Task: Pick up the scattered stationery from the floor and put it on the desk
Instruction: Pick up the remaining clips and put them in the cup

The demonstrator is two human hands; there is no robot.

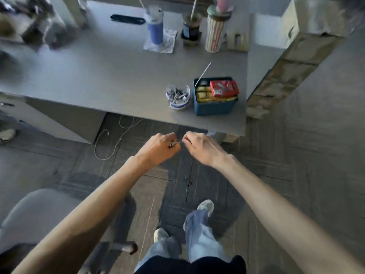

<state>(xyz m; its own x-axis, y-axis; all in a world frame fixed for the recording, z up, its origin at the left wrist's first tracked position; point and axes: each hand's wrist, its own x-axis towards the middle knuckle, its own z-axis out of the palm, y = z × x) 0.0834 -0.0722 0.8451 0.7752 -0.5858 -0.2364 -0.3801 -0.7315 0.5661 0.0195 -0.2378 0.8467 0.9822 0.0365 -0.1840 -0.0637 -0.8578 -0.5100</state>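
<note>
Below the desk edge, small clips are clenched in the left hand (right hand curled, contents unseen), for depositing above.

surface: tub left of box, near right corner | cups at far edge | chair near left, on floor

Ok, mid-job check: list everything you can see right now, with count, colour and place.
Desk: one, grey, upper half.
Clear tub of clips: one, desk front edge.
Blue box: one, right of tub, holds yellow packets and a red packet.
Bottles and cups: three, desk rear.
Cord: one, white, floor under desk.
Small items on floor: several, dark, too small to identify.
Chair: one, grey, lower left.
Left hand: closed on small dark clips.
Right hand: fingers pinched; contents unclear.
</note>
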